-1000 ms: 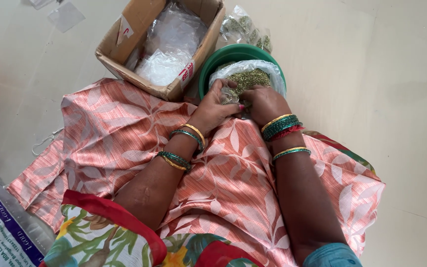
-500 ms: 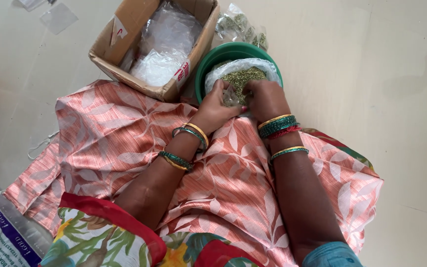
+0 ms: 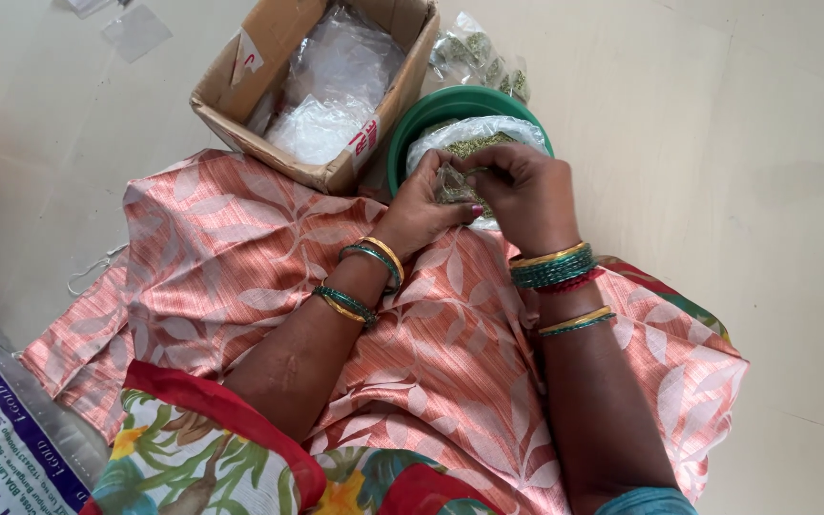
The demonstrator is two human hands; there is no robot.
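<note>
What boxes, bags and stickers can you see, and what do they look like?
Cardboard box: on the floor at top, brown, open.
Sticker: on the box's flap, white with red marks.
Clear plastic bags: inside the box, crumpled.
Filled packets: behind the green bowl, clear, greenish contents.
Small pouch: clear, held by the left hand and right hand.
Printed sack: bottom left, white and blue.

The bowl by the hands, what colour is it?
Green; the bowl shows best in the head view.
</note>
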